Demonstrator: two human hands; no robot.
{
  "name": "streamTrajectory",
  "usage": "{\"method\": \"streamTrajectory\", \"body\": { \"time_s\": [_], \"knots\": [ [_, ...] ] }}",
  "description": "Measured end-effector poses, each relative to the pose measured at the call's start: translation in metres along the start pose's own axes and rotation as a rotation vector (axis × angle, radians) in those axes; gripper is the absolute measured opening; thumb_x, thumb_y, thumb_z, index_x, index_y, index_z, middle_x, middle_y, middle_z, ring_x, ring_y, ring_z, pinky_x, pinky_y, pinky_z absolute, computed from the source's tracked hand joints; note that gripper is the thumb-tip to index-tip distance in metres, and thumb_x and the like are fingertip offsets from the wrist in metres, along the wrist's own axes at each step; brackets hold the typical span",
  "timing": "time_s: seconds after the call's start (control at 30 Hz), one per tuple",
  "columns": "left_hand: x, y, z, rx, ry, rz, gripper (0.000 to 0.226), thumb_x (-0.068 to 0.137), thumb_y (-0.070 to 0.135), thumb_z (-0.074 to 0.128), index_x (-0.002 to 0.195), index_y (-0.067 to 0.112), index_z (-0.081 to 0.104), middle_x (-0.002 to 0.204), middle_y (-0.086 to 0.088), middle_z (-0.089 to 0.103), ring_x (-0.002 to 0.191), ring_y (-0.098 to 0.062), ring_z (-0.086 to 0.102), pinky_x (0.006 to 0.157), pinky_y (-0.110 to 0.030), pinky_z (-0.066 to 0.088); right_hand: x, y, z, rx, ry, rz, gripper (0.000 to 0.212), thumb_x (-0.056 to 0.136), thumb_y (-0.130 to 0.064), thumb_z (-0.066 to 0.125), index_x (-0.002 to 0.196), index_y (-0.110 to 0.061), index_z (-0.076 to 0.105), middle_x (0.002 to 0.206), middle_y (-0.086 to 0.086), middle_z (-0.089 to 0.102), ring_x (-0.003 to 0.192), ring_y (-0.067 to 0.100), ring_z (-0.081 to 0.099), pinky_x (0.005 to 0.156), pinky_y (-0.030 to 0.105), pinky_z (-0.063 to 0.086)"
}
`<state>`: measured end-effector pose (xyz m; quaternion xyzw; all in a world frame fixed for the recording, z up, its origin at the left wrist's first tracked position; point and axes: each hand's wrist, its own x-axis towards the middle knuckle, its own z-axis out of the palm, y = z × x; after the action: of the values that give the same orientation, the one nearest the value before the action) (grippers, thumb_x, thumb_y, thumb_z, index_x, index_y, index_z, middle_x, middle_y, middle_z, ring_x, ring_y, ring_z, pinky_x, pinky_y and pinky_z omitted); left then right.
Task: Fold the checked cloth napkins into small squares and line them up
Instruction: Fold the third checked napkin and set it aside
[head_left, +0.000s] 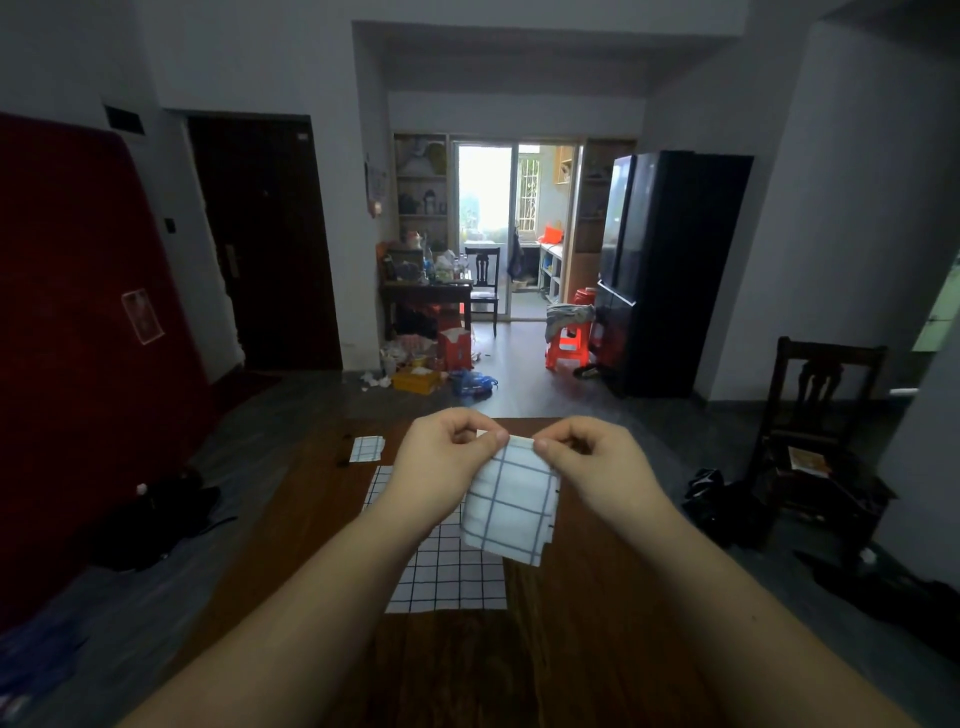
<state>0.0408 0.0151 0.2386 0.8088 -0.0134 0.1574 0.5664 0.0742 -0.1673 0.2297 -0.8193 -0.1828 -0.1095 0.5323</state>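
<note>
Forearms cut off at bottom edge. Left hand and right hand each pinch the top edge of a folded blue-checked napkin, held above the table. Napkin and left forearm partly hide a flat black-checked cloth.

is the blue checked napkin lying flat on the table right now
No, the left hand and right hand pinch the blue-checked napkin by its top edge, so it hangs above the table.

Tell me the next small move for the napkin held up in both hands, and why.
Probably lower the blue-checked napkin onto the table beside the small folded napkin: left hand and right hand pinch its top edge in mid-air, already folded.
</note>
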Motion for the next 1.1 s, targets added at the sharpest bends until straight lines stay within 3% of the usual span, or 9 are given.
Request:
{"method": "streamTrajectory", "body": {
  "time_s": [0.1, 0.3, 0.43, 0.53, 0.63, 0.8, 0.87, 0.97, 1.1],
  "knots": [
    [-0.001, -0.002, -0.003, -0.023, -0.001, -0.04, 0.008, 0.093, 0.025, 0.067, 0.093, 0.021, 0.075, 0.091, 0.002, 0.073, 0.09, -0.015, 0.069, 0.085, -0.039, 0.058, -0.003, 0.004, -0.003, -0.025, -0.003, 0.011, 0.008, 0.092, -0.019, 0.069, 0.088, -0.022, 0.075, 0.082, -0.008, 0.07, 0.077, -0.003, 0.062, 0.062, 0.007, 0.045],
    [-0.006, -0.002, -0.008, -0.119, -0.11, -0.056, 0.017, 0.098, 0.025, 0.061, 0.104, 0.021, 0.076, 0.097, 0.003, 0.077, 0.093, -0.013, 0.072, 0.091, -0.04, 0.058, -0.003, 0.006, -0.003, 0.01, 0.044, 0.02, 0.01, 0.093, -0.017, 0.067, 0.086, -0.019, 0.074, 0.082, -0.007, 0.07, 0.076, -0.002, 0.062, 0.063, 0.006, 0.044],
    [-0.005, -0.009, -0.015, -0.007, -0.123, -0.032, 0.018, 0.098, 0.025, 0.06, 0.103, 0.024, 0.078, 0.099, 0.008, 0.077, 0.094, -0.008, 0.072, 0.093, -0.041, 0.057, -0.004, 0.006, -0.003, -0.072, -0.031, 0.008, 0.012, 0.092, -0.016, 0.066, 0.084, -0.023, 0.069, 0.083, -0.008, 0.068, 0.076, -0.002, 0.061, 0.066, 0.012, 0.044],
    [-0.004, -0.01, -0.012, 0.088, -0.128, -0.031, 0.015, 0.096, 0.027, 0.063, 0.1, 0.025, 0.078, 0.1, 0.009, 0.075, 0.097, -0.007, 0.069, 0.087, -0.031, 0.055, -0.006, 0.0, 0.005, -0.165, -0.134, -0.026, 0.008, 0.091, -0.021, 0.066, 0.091, -0.029, 0.067, 0.088, -0.009, 0.067, 0.083, 0.001, 0.061, 0.067, 0.012, 0.049],
    [-0.004, -0.007, -0.008, 0.239, -0.15, -0.003, 0.013, 0.095, 0.028, 0.064, 0.1, 0.026, 0.077, 0.104, 0.009, 0.072, 0.102, -0.007, 0.064, 0.076, -0.02, 0.047, -0.007, -0.006, 0.013, -0.174, -0.155, -0.043, 0.006, 0.09, -0.028, 0.069, 0.087, -0.032, 0.067, 0.084, -0.008, 0.066, 0.08, 0.005, 0.062, 0.065, 0.016, 0.05],
    [-0.004, -0.006, -0.008, 0.304, -0.181, 0.006, 0.019, 0.094, 0.037, 0.065, 0.107, 0.028, 0.075, 0.1, 0.012, 0.071, 0.098, -0.006, 0.064, 0.081, -0.029, 0.054, -0.005, -0.009, 0.014, -0.143, -0.08, -0.02, 0.008, 0.091, -0.019, 0.067, 0.084, -0.023, 0.068, 0.081, -0.005, 0.066, 0.075, 0.006, 0.06, 0.061, 0.012, 0.045],
    [-0.005, -0.009, -0.009, 0.282, -0.223, 0.015, 0.019, 0.096, 0.037, 0.063, 0.106, 0.027, 0.076, 0.095, 0.009, 0.073, 0.093, -0.008, 0.066, 0.083, -0.035, 0.057, -0.006, -0.01, 0.013, -0.135, -0.08, -0.011, 0.008, 0.093, -0.02, 0.064, 0.086, -0.023, 0.066, 0.084, -0.004, 0.065, 0.079, 0.011, 0.061, 0.066, 0.018, 0.05],
    [-0.006, -0.012, -0.01, 0.301, -0.229, 0.015, 0.017, 0.097, 0.035, 0.062, 0.103, 0.026, 0.075, 0.093, 0.006, 0.072, 0.089, -0.008, 0.066, 0.079, -0.033, 0.058, -0.01, -0.012, 0.013, -0.164, -0.144, -0.033, 0.005, 0.093, -0.021, 0.063, 0.089, -0.024, 0.064, 0.086, -0.003, 0.065, 0.084, 0.015, 0.063, 0.074, 0.027, 0.053],
    [-0.006, -0.007, -0.009, 0.365, -0.24, 0.057, 0.016, 0.097, 0.036, 0.062, 0.101, 0.028, 0.076, 0.091, 0.006, 0.072, 0.087, -0.008, 0.066, 0.072, -0.029, 0.058, -0.01, -0.017, 0.016, -0.118, -0.121, -0.074, 0.005, 0.09, -0.021, 0.067, 0.087, -0.026, 0.067, 0.086, -0.006, 0.067, 0.083, 0.006, 0.061, 0.07, 0.016, 0.05]
  ]
}}
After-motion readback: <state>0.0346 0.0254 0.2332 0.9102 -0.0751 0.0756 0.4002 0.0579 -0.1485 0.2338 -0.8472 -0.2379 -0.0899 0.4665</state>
